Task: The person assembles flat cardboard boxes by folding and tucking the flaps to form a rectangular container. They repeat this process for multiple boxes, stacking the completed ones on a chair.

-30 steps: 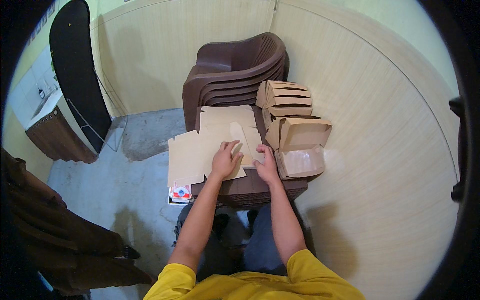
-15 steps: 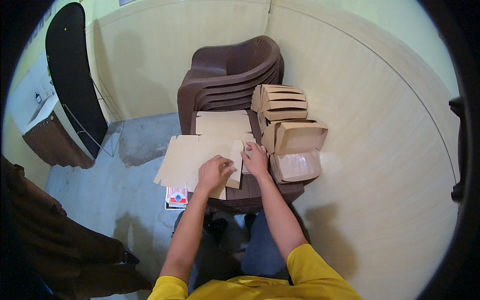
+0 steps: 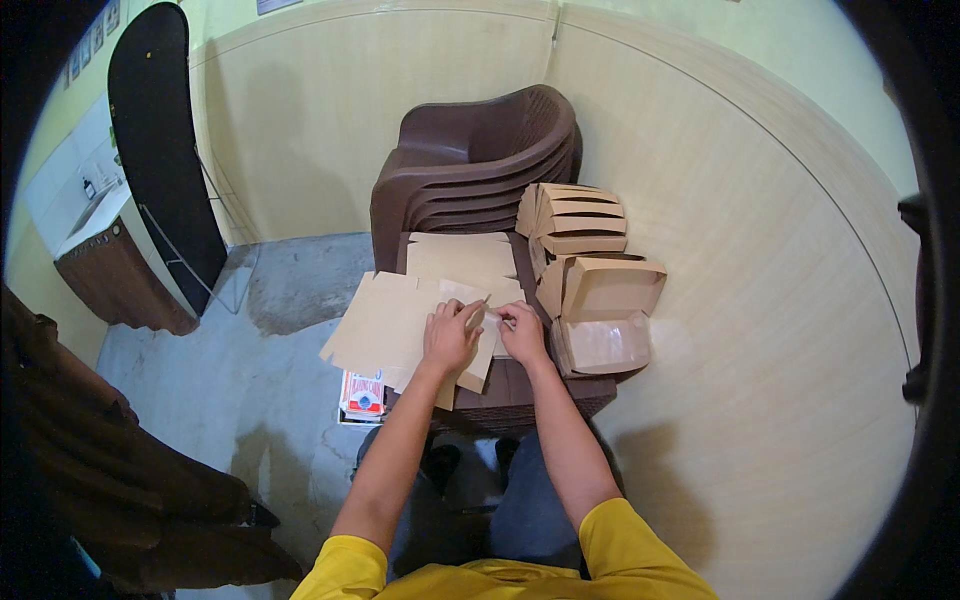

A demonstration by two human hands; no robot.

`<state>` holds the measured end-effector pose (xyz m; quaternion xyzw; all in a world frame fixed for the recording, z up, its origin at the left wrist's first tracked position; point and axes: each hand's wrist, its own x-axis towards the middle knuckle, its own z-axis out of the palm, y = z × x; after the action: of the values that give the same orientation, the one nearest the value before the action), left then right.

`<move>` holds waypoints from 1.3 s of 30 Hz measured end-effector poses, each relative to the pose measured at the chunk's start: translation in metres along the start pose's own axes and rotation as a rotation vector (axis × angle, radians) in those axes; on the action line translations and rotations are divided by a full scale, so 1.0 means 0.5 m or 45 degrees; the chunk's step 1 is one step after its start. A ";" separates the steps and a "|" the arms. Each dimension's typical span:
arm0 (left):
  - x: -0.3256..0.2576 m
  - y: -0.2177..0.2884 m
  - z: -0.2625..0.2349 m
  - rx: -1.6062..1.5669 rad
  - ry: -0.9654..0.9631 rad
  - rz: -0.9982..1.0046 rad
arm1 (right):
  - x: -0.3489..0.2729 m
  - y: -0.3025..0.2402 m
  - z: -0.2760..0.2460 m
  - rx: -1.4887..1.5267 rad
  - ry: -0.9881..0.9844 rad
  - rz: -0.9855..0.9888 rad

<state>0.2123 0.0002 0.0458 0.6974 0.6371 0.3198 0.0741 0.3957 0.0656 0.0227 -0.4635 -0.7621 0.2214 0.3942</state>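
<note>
A tan cardboard box blank (image 3: 385, 325) lies partly unfolded on the stacked chairs' seat, its right side raised along a crease. My left hand (image 3: 452, 338) is at that raised side, with thumb and fingers closed on the cardboard near a corner flap. Facing it, my right hand (image 3: 523, 335) pinches the same corner from the right, fingertips bent inward. The fingertips of both hands are close together, and the small tab between them is partly hidden. Behind the blank lies another flat cardboard sheet (image 3: 460, 256).
Brown plastic chairs (image 3: 480, 150) are stacked against the wall. To the right stand an open folded box (image 3: 610, 290) and several nested boxes (image 3: 580, 215). A red-and-white carton (image 3: 362, 393) sits by the seat's left edge. Brown cloth (image 3: 120, 470) hangs at far left.
My right hand has come down and closed on the corner of the blank. My left hand has moved up and right toward it. The whole view has shifted slightly.
</note>
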 end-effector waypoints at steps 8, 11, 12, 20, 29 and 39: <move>-0.006 -0.002 -0.003 0.077 -0.015 0.093 | -0.005 -0.005 0.004 0.009 0.087 0.024; -0.009 -0.002 0.000 0.097 0.010 0.111 | 0.010 -0.013 0.007 -0.032 0.069 0.158; -0.008 -0.003 -0.001 0.088 0.014 0.125 | 0.014 -0.018 0.013 -0.038 0.092 0.199; -0.005 0.003 -0.002 0.047 0.011 0.094 | 0.023 -0.016 0.046 -0.203 0.249 0.200; -0.012 0.008 -0.008 0.087 0.025 0.099 | 0.025 0.024 0.024 0.020 0.200 0.229; -0.008 0.006 -0.008 0.035 0.051 0.132 | 0.030 -0.010 0.037 -0.104 0.298 0.239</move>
<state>0.2129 -0.0055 0.0489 0.7239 0.6058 0.3282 0.0352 0.3743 0.0769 0.0214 -0.5711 -0.6726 0.1705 0.4387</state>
